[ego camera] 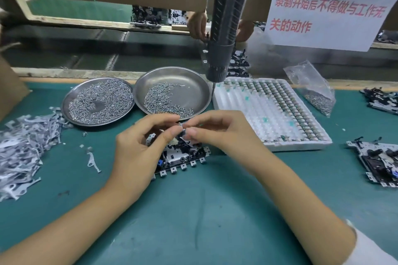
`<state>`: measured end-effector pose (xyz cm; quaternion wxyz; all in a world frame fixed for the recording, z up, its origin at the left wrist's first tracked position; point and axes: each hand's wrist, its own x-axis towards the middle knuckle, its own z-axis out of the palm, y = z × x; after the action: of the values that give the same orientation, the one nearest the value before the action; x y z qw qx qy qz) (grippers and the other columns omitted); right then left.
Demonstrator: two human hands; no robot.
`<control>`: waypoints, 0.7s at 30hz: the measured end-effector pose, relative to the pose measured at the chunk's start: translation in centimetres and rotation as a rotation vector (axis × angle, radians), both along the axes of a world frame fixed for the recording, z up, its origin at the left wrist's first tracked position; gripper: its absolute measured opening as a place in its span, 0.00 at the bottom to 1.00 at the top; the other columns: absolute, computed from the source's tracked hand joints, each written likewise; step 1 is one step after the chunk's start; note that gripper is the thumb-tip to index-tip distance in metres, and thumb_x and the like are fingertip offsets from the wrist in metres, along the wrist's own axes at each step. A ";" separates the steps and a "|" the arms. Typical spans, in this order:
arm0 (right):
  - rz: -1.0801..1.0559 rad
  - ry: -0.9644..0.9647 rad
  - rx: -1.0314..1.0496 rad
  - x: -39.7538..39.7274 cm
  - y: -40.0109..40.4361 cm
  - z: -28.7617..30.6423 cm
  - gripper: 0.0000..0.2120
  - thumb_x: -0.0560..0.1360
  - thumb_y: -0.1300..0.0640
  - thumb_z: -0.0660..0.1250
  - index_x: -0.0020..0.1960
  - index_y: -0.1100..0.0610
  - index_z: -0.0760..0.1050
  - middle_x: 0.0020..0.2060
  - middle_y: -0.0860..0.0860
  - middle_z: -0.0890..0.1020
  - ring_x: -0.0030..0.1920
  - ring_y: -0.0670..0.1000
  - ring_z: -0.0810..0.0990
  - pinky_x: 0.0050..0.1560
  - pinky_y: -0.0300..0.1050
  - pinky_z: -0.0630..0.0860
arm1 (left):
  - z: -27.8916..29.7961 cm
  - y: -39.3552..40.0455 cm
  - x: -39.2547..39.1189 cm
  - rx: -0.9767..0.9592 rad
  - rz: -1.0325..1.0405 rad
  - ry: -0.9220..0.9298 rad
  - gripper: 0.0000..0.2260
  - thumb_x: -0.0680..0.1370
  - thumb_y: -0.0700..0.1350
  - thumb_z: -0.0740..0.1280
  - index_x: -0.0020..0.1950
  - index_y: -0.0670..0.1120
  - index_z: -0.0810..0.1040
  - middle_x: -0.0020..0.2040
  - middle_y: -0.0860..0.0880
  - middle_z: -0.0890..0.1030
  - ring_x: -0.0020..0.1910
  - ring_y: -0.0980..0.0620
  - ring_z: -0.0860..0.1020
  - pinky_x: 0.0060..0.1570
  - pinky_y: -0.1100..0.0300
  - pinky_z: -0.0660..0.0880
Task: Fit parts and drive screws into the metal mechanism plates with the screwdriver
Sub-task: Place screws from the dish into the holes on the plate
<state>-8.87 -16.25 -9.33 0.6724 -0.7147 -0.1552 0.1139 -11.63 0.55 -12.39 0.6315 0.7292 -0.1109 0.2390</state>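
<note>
- Head view: the plate (183, 157) lies flat on the green surface (193, 221), directly below both hands and just in front of the right dish (193, 92).
- The left hand (137, 153) hovers over the plate's left end, thumb and forefinger pinched on a small part that is too tiny to identify.
- The right hand (215, 131) meets it from the plate's right, fingertips pinching the same small part or a screw; which one I cannot tell.
- The screwdriver (224, 28) hangs untouched above and behind the plate, its bit near the right dish's rim.
- Both dishes behind the plate hold loose screws; the left dish (71, 101) is fuller.
- A white tray (297, 146) of small components sits to the plate's right; a heap of flat metal pieces (23, 146) lies to its left.
- Judged step: aligning the small part before seating it on the plate.
- To do it well, keep the pinch light, lower the part straight over its seat, and hold the plate down with the left hand before reaching for the screwdriver.
</note>
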 end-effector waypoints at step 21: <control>-0.065 -0.038 0.129 0.1 0.5 -0.9 0.09 0.70 0.67 0.72 0.51 0.62 0.82 0.46 0.53 0.85 0.48 0.50 0.84 0.51 0.38 0.78 | -0.3 0.3 0.1 0.037 -0.007 -0.017 0.08 0.71 0.44 0.71 0.47 0.54 0.81 0.43 0.57 0.83 0.43 0.59 0.81 0.48 0.64 0.76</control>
<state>-8.76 -15.72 -10.26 0.7174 -0.6765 -0.1518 0.0683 -11.54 0.88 -12.65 0.6178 0.7384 -0.1232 0.2407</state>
